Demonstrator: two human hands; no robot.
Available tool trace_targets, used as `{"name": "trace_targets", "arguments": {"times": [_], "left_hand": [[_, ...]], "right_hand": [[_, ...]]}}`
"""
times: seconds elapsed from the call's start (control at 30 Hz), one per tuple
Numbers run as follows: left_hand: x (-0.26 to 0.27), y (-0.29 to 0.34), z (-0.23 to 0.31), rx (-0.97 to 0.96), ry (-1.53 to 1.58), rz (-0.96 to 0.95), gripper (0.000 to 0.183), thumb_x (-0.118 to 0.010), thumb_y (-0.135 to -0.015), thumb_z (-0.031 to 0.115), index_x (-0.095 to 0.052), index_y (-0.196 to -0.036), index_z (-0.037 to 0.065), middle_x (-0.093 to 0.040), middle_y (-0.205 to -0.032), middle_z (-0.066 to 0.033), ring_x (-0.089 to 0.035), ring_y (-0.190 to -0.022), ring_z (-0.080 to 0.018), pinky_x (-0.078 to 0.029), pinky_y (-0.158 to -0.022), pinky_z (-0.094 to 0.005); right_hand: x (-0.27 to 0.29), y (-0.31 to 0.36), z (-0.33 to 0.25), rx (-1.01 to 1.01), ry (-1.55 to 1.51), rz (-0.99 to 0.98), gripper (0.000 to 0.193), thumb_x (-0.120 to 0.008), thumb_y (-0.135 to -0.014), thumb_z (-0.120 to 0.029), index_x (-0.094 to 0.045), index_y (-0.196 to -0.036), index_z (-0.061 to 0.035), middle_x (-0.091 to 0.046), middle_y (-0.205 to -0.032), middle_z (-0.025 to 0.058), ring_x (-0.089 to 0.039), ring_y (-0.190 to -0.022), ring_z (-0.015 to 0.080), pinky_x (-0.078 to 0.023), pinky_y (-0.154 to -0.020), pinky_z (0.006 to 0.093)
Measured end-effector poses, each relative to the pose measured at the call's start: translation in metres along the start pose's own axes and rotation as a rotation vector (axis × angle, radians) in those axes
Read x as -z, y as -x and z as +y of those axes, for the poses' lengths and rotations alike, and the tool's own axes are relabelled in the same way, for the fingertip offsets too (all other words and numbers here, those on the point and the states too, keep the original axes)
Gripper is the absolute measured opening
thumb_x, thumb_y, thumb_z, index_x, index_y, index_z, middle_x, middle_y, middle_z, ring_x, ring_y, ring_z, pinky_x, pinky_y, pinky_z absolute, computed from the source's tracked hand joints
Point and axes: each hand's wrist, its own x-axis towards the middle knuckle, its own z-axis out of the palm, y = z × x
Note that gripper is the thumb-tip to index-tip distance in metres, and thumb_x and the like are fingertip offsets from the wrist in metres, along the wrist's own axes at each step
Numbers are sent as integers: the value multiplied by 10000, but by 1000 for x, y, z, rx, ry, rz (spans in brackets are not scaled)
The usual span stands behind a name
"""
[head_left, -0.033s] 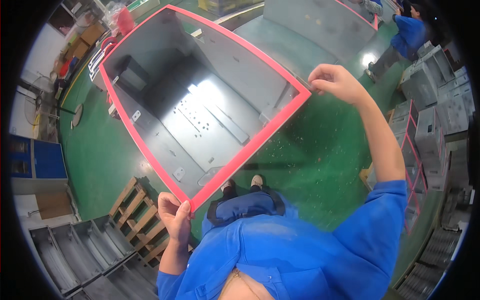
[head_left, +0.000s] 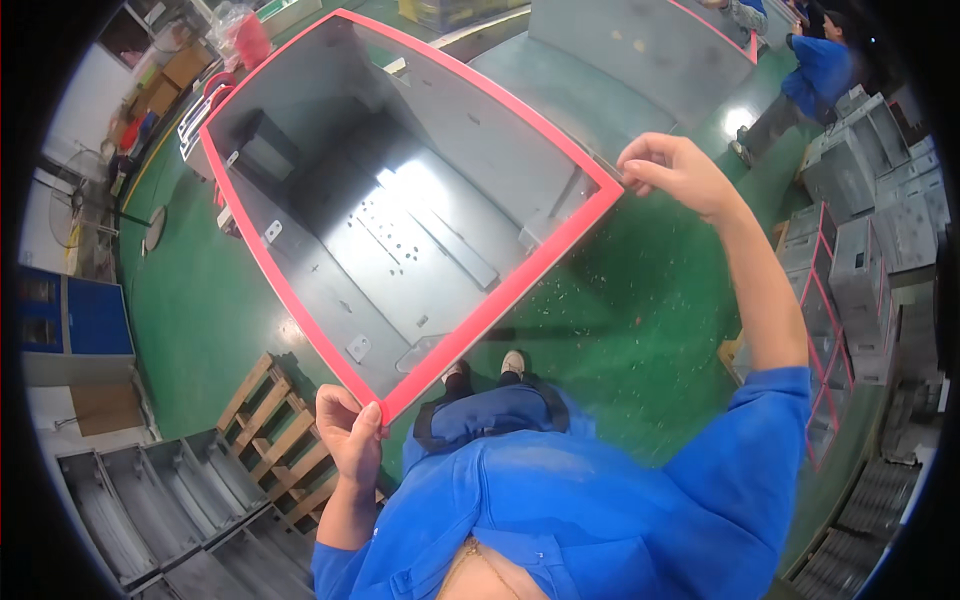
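Observation:
A large open grey metal cabinet (head_left: pixel 440 300) stands in front of me, its rim edged with pink tape (head_left: pixel 510 290). Inside it are slots, holes and small brackets. At the rim's near corner my left hand (head_left: pixel 350 435) is closed, the thumb pressing on the pink edge and the fingers partly hidden behind it. By the right corner of the rim is my right hand (head_left: pixel 685 178), its fingers curled in a pinch just outside the tape. Whatever those fingertips hold, if anything, is too small to make out.
A wooden pallet (head_left: pixel 270 430) and grey metal trays (head_left: pixel 165 500) lie at the lower left. Stacked grey metal boxes (head_left: pixel 860 260) line the right side. Another grey cabinet (head_left: pixel 620 60) stands behind, with a person in blue (head_left: pixel 815 70) at the far right. The floor (head_left: pixel 620 370) is green.
My right hand and forearm have shifted very slightly. The left hand and the cabinet look the same.

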Motion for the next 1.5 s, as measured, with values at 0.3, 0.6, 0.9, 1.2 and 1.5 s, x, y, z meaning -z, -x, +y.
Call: {"name": "trace_targets", "arguments": {"times": [0.3,0.6,0.9,1.2,1.5], "left_hand": [[1,2,1,25,-31,25,246,-634,-789,79,-389,-816,77,-497,-694,-36,-485,-512,-87,-399,-419,-196],[5,0,-3,15,17,-3,230,-625,-788,44,-399,-820,75,-513,-703,-47,-485,-504,-86,-406,-425,-194],[6,0,-2,27,9,-17,223,-620,-791,46,-401,-818,73,-519,-702,-51,-489,-508,-87,-407,-439,-192],[2,-1,-1,44,32,-22,233,-630,-781,24,-403,-811,65,-539,-712,-68,-491,-510,-89,-401,-452,-200],[7,-2,3,63,6,-17,235,-618,-781,-32,-406,-806,67,-543,-711,-48,-520,-565,-82,-424,-501,-207]], "right_hand": [[-20,4,20,-64,-244,78,213,-609,-829,-198,-580,-950,-26,-592,-839,25,-552,-781,100,-447,-694,230],[-65,38,8,502,228,388,147,-592,-767,48,-626,-893,-20,-558,-908,56,-537,-817,130,-429,-735,251],[-77,48,24,685,488,503,248,-554,-643,119,-604,-831,-34,-580,-906,90,-570,-802,224,-467,-673,295],[-89,41,11,780,657,586,240,-513,-623,113,-568,-825,-5,-578,-928,119,-554,-881,282,-452,-756,349],[-95,43,21,804,628,653,334,-472,-645,139,-547,-950,25,-580,-1013,149,-555,-961,299,-445,-831,360]]}}
